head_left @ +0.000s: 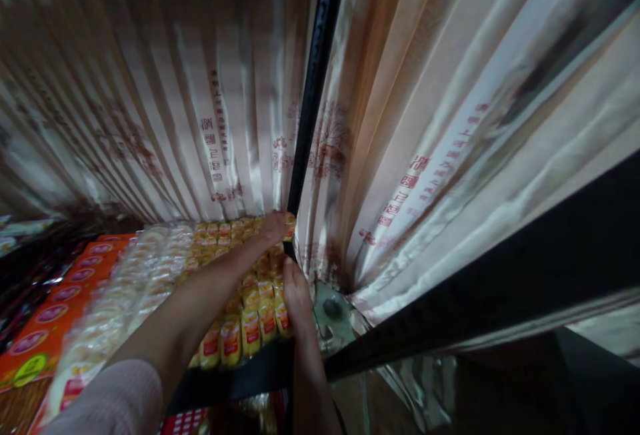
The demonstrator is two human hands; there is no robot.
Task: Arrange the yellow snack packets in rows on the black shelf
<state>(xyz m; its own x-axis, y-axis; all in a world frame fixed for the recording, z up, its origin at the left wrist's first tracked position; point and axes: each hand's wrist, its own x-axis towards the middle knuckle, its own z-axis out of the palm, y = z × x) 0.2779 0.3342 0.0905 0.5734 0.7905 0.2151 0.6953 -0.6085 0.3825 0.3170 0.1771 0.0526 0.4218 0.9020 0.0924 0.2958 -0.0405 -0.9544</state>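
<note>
Rows of small yellow snack packets with red labels (231,341) stand close together on a dark shelf. My left hand (274,227) reaches across them to the back right corner, its fingers closed on one yellow packet (289,227) beside the black upright post. Nearer to me, my right hand (298,288) lies along the right side of the rows, touching the end packets or the shelf edge. It looks stretched out flat, with nothing visible in it, though its fingertips are partly hidden.
Left of the packets lie clear-wrapped white packets (145,268) and orange printed boxes (65,295). A black post (317,75) rises at the corner before pleated, printed curtains (250,88). A dark beam (475,268) slants across the right. Below the shelf is a red lattice basket (184,421).
</note>
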